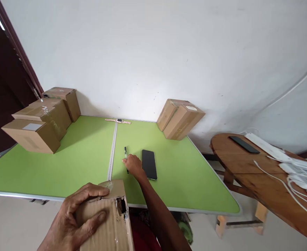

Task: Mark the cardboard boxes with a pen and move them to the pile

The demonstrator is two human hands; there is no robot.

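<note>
My left hand point(73, 218) grips a cardboard box point(114, 223) sealed with clear tape, held low at the near edge of the green table point(85, 160). My right hand point(133, 165) reaches out over the table with its fingers curled on a black pen point(125, 155) lying near the table's centre seam. A black phone point(149, 164) lies flat just to the right of that hand.
Three cardboard boxes point(42, 120) are stacked at the table's far left, and two more point(179, 118) lean on the wall at the far right. A wristwatch point(118, 121) lies by the wall. A wooden side table point(260, 174) at right carries another phone point(243, 144) and white cables point(297, 170).
</note>
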